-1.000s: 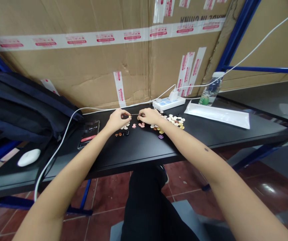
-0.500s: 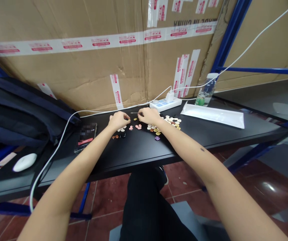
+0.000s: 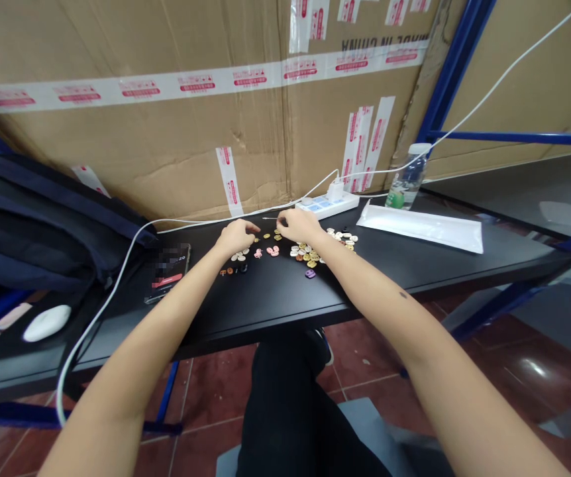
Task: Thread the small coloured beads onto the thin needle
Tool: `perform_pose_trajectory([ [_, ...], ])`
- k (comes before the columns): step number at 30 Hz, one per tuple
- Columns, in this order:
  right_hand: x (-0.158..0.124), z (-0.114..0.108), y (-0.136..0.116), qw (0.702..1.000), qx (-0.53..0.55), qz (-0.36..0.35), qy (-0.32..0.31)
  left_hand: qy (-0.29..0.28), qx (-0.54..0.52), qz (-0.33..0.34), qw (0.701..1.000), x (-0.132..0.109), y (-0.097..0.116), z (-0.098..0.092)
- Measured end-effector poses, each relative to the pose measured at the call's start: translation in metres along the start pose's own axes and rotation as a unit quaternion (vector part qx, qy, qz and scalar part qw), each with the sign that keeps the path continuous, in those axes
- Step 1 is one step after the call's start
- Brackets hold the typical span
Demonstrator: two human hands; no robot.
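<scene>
Several small buttons lie in groups on the black table. My left hand (image 3: pixel 237 235), fingers apart and holding nothing, hovers by a yellow button (image 3: pixel 266 236) and above the white buttons (image 3: pixel 240 256). My right hand (image 3: pixel 297 225) is closed on a thin needle-like stick (image 3: pixel 269 218) that points left. Yellow buttons (image 3: pixel 278 236) lie just under its fingertips. Between the hands are pink buttons (image 3: pixel 272 251). Brown (image 3: pixel 230 271) and black buttons (image 3: pixel 244 268) sit nearer the front. Beside my right wrist is a mixed pile (image 3: pixel 310 254), with a purple button (image 3: pixel 310 273) in front.
A power strip (image 3: pixel 328 205) with a white cable stands behind my right hand. Farther right are a bottle (image 3: pixel 409 177) and a white packet (image 3: pixel 419 227). On the left are a phone (image 3: pixel 169 272), a white mouse (image 3: pixel 47 322) and a dark backpack (image 3: pixel 42 225). Cardboard (image 3: pixel 166 146) rises behind.
My left hand has let go of a small yellow button and its fingers have opened. My right hand has shifted slightly, showing yellow buttons beneath it. The view has moved a little.
</scene>
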State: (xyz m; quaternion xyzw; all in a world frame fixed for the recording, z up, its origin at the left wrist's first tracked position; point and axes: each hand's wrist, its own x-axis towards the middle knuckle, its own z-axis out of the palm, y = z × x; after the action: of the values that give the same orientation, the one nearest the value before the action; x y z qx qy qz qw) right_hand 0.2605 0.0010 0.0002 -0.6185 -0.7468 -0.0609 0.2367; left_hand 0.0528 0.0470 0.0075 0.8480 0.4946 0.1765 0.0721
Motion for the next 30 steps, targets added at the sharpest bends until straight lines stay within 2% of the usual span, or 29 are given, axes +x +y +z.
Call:
perform_pose_trajectory([
  [3, -0.001, -0.002, 0.001, 1.000, 0.004, 0.004, 0.000, -0.004, -0.017, 0.068, 0.998, -0.002, -0.002, 0.004],
  [6, -0.001, -0.003, 0.002, 1.000, 0.007, 0.008, 0.004, -0.025, -0.008, 0.103, 0.994, -0.005, 0.001, 0.006],
  [10, -0.002, -0.003, 0.003, 1.000, 0.007, 0.011, 0.005, -0.040, 0.023, 0.123, 0.991, -0.009, 0.007, 0.006],
  [14, 0.000, 0.000, 0.005, 1.000, 0.003, 0.001, 0.001, -0.030, 0.027, 0.148, 0.988, -0.013, 0.006, 0.002],
  [19, 0.002, 0.005, 0.008, 0.999, 0.001, -0.021, -0.034, 0.013, -0.003, 0.161, 0.987, -0.019, -0.007, -0.006],
  [22, 0.002, 0.006, 0.006, 0.998, -0.016, -0.016, -0.058, 0.015, -0.007, 0.160, 0.987, -0.027, -0.015, -0.011],
  [26, 0.001, 0.006, 0.004, 0.997, -0.023, -0.011, -0.073, 0.023, 0.044, 0.164, 0.985, -0.042, -0.019, -0.017],
  [30, 0.002, 0.007, 0.005, 0.997, -0.022, 0.000, -0.074, 0.045, 0.091, 0.181, 0.978, -0.055, -0.013, -0.020],
])
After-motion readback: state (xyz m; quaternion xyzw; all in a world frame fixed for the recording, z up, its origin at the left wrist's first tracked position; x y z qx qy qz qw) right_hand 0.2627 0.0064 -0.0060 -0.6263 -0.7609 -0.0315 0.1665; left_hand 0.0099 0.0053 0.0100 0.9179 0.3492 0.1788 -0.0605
